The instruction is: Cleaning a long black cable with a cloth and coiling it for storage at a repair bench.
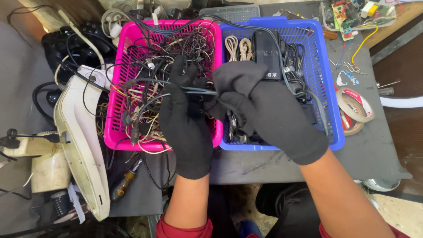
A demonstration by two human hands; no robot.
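While both gloved hands work: left hand (187, 128) and right hand (269, 114) pinch one dark cable (198, 90), stretched between them above the baskets.
Baskets: two, pink basket (116, 123) of tangled wires, blue basket (328, 88) with a black adapter (267, 53).
Tape rolls: two (357, 108), tan, right.
Surface: dark grey workbench (374, 150).

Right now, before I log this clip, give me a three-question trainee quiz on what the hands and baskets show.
1. True or false: both hands wear black gloves.
2. Which basket holds the black power adapter? A pink, B blue.
3. What do the left hand and right hand hold between them?

Key: 1 true. 2 B, the blue basket, right of the pink basket. 3 A thin dark cable, stretched over the pink basket's tangle of wires.
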